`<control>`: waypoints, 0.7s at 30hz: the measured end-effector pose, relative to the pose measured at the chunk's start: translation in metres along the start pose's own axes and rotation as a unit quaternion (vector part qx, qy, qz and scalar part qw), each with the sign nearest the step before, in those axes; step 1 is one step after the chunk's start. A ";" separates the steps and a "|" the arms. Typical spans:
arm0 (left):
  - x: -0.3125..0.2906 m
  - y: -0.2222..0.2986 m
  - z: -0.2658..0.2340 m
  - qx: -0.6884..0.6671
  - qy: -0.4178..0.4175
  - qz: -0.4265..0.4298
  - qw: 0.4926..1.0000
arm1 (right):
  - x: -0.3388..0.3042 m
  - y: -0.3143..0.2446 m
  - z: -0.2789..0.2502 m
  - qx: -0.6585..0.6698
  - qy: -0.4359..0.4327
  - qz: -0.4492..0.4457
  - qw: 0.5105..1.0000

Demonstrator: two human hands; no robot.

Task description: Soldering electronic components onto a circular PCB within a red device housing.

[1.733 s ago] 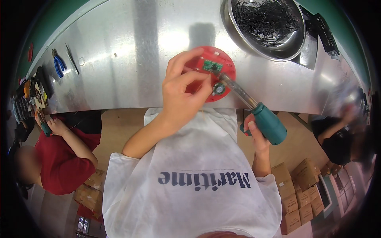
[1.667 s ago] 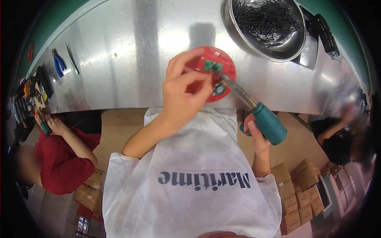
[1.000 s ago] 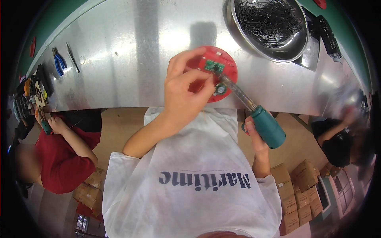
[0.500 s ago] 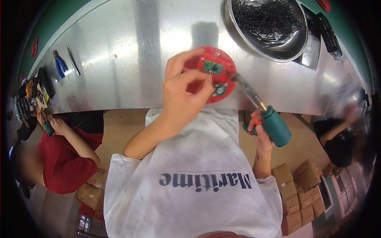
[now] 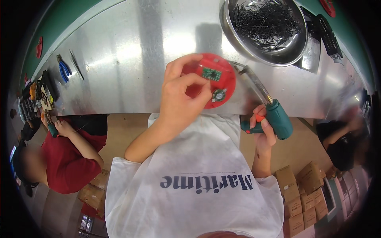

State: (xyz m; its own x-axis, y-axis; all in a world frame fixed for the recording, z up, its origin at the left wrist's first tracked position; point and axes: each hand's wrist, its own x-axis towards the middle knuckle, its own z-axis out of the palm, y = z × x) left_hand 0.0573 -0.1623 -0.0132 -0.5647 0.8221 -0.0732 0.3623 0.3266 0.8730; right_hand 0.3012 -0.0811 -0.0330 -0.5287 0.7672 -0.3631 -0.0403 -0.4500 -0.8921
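My left hand (image 5: 180, 89) is closed on a round red plastic housing (image 5: 228, 77) above the near edge of the metal table. Inside the housing sit a small green circuit board (image 5: 212, 74) and a round component on a second little board (image 5: 218, 95). Thumb and forefinger meet beside the green board; whether they pinch a thin wire, I cannot tell. My right hand (image 5: 262, 125) is wrapped round the grip of a dark green soldering gun (image 5: 279, 119) with an orange trigger. Its metal barrel slants up and left, the tip near the housing's right rim.
A steel bowl (image 5: 274, 59) of black wires stands at the back right, beside a black tool (image 5: 329, 37). Blue-handled cutters (image 5: 63, 69) and tweezers (image 5: 76, 64) lie at the left. A co-worker in a red shirt (image 5: 73, 166) works at left, another person (image 5: 337, 139) at right. Cardboard boxes (image 5: 287, 184) are stacked behind.
The soldering gun's tip has drawn back from over the housing to its right rim. My left hand keeps its hold on the housing. The whole view has shifted slightly.
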 end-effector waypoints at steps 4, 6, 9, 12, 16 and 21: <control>0.002 0.003 -0.002 0.014 -0.021 -0.009 1.000 | 0.000 0.000 -0.001 0.018 0.008 -0.003 1.000; 0.004 0.004 -0.003 0.016 -0.024 -0.008 1.000 | 0.001 0.000 0.000 0.022 0.014 -0.003 1.000; 0.008 0.005 -0.010 0.011 -0.052 0.006 0.999 | 0.001 -0.001 0.003 0.030 0.028 -0.004 0.999; 0.017 0.011 -0.020 -0.028 -0.093 0.012 0.995 | -0.001 0.000 0.000 0.049 0.039 -0.007 0.998; 0.043 0.012 -0.038 0.102 -0.201 0.125 0.966 | 0.002 0.003 0.007 0.128 0.046 -0.015 0.991; 0.074 -0.007 -0.062 0.192 -0.233 0.239 0.923 | 0.000 0.015 0.000 0.169 0.068 -0.013 0.983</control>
State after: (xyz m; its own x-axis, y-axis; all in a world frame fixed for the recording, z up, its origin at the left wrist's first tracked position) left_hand -0.0333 -0.1331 0.0050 0.0762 0.9971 -0.0017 0.7740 -0.0581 0.6305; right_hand 0.3011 -0.0880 -0.0459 -0.4062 0.8243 -0.3944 -0.3440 -0.5378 -0.7697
